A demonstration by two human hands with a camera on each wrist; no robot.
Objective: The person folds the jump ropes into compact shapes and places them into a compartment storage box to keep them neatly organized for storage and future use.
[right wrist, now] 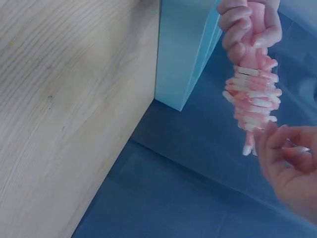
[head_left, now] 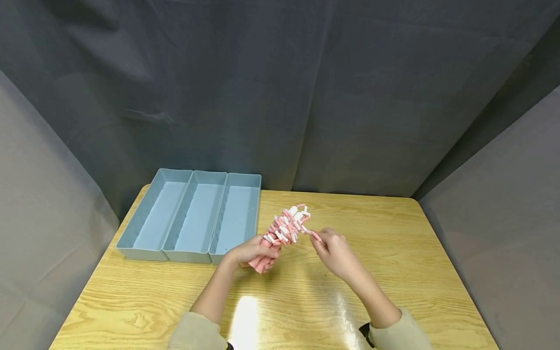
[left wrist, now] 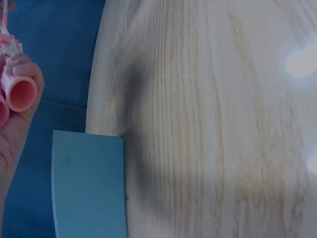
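Note:
My left hand (head_left: 255, 251) grips the pink handles of a bundled pink-and-white beaded rope (head_left: 286, 226), which it holds just above the wooden table (head_left: 393, 253). My right hand (head_left: 323, 241) pinches a loose strand coming off the bundle's right side. In the right wrist view the left hand (right wrist: 247, 25) is wrapped round the handles, the beaded rope (right wrist: 252, 101) hangs below it, and the right hand's fingers (right wrist: 285, 153) sit at its lower end. In the left wrist view the open end of a pink handle (left wrist: 21, 93) sits in the left hand (left wrist: 11, 136).
Three long light-blue trays (head_left: 142, 253) stand side by side at the table's back left, just left of the hands. A tray corner (left wrist: 89, 183) shows in the left wrist view. Grey cloth (head_left: 280, 97) surrounds the table.

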